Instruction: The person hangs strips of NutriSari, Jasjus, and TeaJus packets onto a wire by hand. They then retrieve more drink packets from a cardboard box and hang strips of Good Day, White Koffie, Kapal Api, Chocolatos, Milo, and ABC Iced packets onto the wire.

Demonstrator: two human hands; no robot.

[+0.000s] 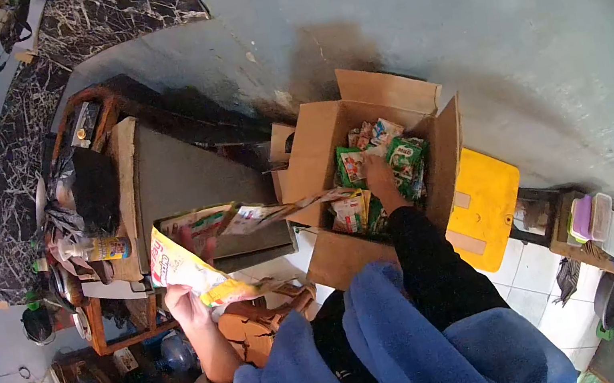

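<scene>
My left hand (189, 304) grips the end of a strip of joined sachets (188, 270), white and yellow with red lettering. The strip stretches rightward in folds to the near side of an open cardboard box (315, 141). Inside the box lie many green sachets (404, 159), along with white and yellow ones. My right hand (379, 177) reaches down into the box, fingers closed at a green and white sachet (351, 166). The fingertips are partly hidden among the packets.
A grey-topped table (196, 182) stands left of the box, beside a wooden chair (121, 320) with bottles and bags. Right of the box is a yellow plastic lid or panel (487, 202). Plastic containers (603, 223) sit on a small shelf further right. A wall (454, 4) rises behind.
</scene>
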